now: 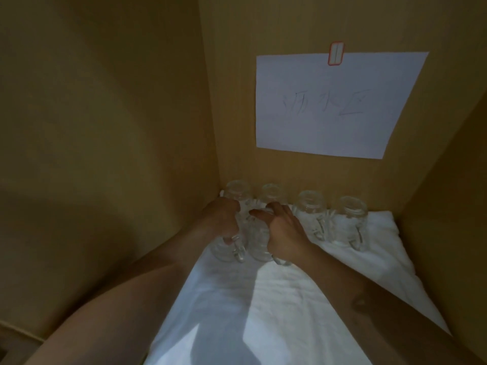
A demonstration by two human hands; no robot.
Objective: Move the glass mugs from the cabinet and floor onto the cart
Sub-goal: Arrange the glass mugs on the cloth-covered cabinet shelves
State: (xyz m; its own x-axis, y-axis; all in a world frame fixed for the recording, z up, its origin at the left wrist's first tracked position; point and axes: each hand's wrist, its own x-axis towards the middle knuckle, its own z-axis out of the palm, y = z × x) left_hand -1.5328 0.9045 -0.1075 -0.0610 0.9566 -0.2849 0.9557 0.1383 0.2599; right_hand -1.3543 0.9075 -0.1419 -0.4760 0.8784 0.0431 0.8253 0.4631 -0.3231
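- Both arms reach deep into a wooden cabinet (105,114), right into the back left corner.
- Left hand (222,219) has its fingers curled round a glass mug (226,248) in the front row, near the handle.
- Right hand (283,233) grips the mug next to it (259,246), fingers wrapped over the far side, thumb pointing left. That mug's handle pokes out just below the wrist.
- The two held mugs sit side by side, pretty much touching, on a white cloth (263,312) that covers the shelf.
- Behind them, four more mugs line the back wall, all upside down on the cloth: back-left mug (238,192) in the corner, second mug (272,193), third mug (311,206) and rightmost mug (351,214).
- A white paper sheet (334,106) with faint handwriting hangs on the back wall above the row, held by a small clip (336,54) at its top edge.
- It's dim in there, so the glass is hard to make out in detail.
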